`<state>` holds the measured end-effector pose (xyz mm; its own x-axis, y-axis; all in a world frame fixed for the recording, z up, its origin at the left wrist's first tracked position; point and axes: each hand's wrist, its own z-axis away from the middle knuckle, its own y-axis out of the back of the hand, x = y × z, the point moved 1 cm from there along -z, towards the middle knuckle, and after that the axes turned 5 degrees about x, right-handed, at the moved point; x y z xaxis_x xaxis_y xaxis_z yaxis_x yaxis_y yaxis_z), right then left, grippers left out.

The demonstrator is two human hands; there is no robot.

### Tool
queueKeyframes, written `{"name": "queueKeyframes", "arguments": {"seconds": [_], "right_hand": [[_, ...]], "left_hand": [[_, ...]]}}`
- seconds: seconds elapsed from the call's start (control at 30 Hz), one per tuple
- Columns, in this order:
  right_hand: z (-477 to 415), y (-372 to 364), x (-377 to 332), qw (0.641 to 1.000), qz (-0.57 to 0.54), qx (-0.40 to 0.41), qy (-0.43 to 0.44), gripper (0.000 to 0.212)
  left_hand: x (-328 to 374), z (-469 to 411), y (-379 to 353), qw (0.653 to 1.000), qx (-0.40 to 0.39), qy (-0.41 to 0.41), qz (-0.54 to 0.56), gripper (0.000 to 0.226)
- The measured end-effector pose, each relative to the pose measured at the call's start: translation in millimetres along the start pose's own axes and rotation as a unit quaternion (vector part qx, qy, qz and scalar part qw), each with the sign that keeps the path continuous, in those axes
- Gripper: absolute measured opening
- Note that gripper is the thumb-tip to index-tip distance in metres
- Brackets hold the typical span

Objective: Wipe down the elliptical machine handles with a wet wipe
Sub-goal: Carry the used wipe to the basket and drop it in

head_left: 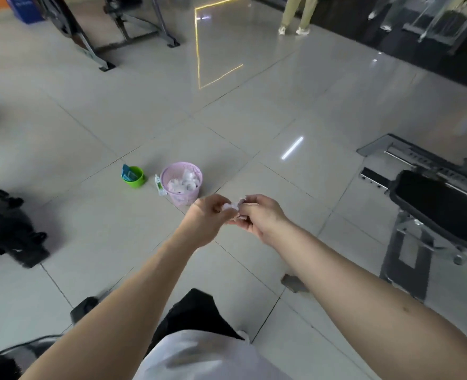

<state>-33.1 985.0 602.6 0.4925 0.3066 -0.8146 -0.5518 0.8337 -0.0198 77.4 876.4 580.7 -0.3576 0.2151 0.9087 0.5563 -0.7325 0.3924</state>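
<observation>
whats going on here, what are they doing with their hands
A person stands on a tiled gym floor with both arms out, pinching a small crumpled white wipe between the left-hand grip and the right-hand grip. On the floor just beyond the hands, a pink basket holds more crumpled wipes, and a green cup with blue packets stands beside it. No machine handle is being wiped at this moment.
</observation>
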Motion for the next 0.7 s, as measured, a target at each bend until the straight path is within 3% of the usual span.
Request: {"name": "queueKeyframes", "arguments": {"seconds": [0.33,0.43,0.7], "right_hand": [[-190.0,-68.6,-102.7,0.991,0.085,-0.099,-0.029,0.014],[-249.7,-107.9,-137.1,0.986,0.094,-0.133,-0.042,0.027],[-379.2,-214.3,-218.9,0.956,0.217,-0.196,-0.005,0.034]], "left_hand": [[-16.9,-193.7,20.6,0.987,0.128,0.088,0.04,0.022],[-27.5,-261.8,45.2,0.981,0.154,0.103,0.056,0.026],[-39.9,-386.1,132.9,0.97,0.18,0.141,0.085,0.005]]}}
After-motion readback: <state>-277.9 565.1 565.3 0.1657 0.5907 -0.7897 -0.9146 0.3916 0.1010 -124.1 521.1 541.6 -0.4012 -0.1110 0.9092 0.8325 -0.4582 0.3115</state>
